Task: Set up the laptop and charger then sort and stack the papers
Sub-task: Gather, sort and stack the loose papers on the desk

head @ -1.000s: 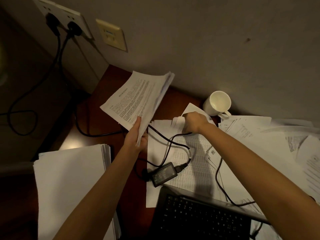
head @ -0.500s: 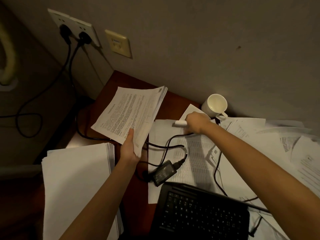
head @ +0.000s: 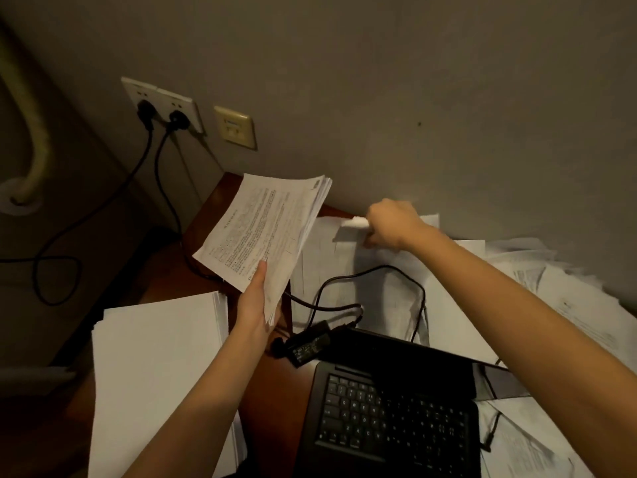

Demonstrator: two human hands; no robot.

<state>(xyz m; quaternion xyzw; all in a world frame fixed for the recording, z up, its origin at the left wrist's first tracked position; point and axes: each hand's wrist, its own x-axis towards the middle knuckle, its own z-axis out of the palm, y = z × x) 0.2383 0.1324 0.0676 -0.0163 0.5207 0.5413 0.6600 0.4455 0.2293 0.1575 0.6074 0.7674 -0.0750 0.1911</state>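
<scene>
Papers cover most of the dark wooden surface (head: pixel 275 381), which stands against a grey wall (head: pixel 413 98). The left hand (head: pixel 255 305) holds a printed sheaf (head: pixel 265 232) raised above the surface's far left corner; its thumb lies on the top page and the fingers are curled under the near edge, gripping the sheaf. The right hand (head: pixel 389 224) reaches to the far edge by the wall, its fingers curled around the lifted corner of a white sheet (head: pixel 351 229), pinching it up from the loose papers (head: pixel 558 305) that spread over the right side of the surface. A neat white stack (head: pixel 155 381) lies at the near left corner, blank side up. Between that stack and the loose papers sits the black charger brick (head: pixel 310 343), just beside the far left corner of the open black laptop (head: pixel 389 419), which rests at the near edge with its keyboard facing up. The charger's thin cable (head: pixel 362 270) loops across the sheets beyond the laptop and under the right forearm. On the wall to the left, a white double socket (head: pixel 162 103) holds 2 black plugs (head: pixel 177 119), their cords trailing down beside the surface. A cream wall plate (head: pixel 235 125) sits just to the right of the socket.
</scene>
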